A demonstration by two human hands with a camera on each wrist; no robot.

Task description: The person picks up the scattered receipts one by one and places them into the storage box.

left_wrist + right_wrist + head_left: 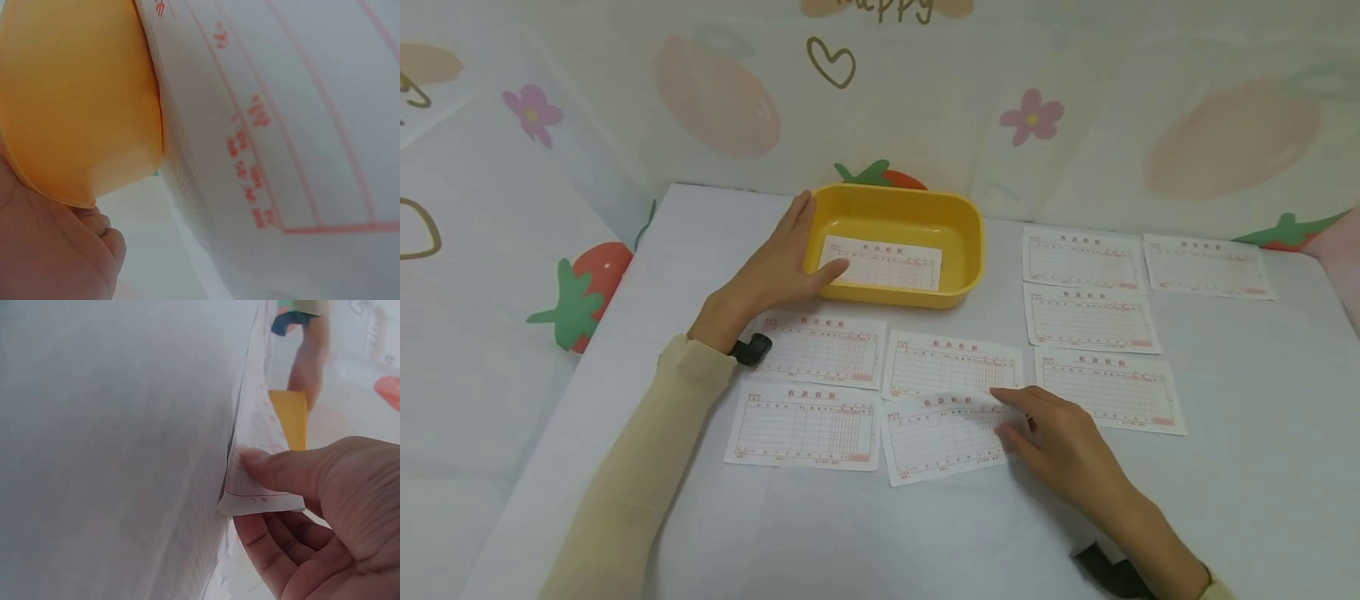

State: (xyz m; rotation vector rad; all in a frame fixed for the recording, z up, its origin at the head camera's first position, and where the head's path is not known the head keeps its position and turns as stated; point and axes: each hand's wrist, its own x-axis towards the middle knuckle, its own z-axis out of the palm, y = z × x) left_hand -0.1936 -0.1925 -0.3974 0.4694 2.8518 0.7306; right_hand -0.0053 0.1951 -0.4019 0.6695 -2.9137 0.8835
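A yellow plastic tray (961,250) stands at the back of the table, with one printed receipt slip (887,265) lying in it. My left hand (778,262) holds the tray by its left end, thumb over the front rim and fingers along the outside. In the left wrist view, the tray wall (81,100) rises beside that hand (56,244). My right hand (1067,442) pinches the right edge of a receipt slip (943,442) in the front row. In the right wrist view, thumb and fingers (265,467) have that slip's edge (262,503) between them, bent up from the table.
Two slips (805,425) lie on the left in front of the tray, and another slip (951,362) lies behind the pinched one. Several more slips (1090,317) lie at the right. Behind the table hangs a patterned cloth (925,100).
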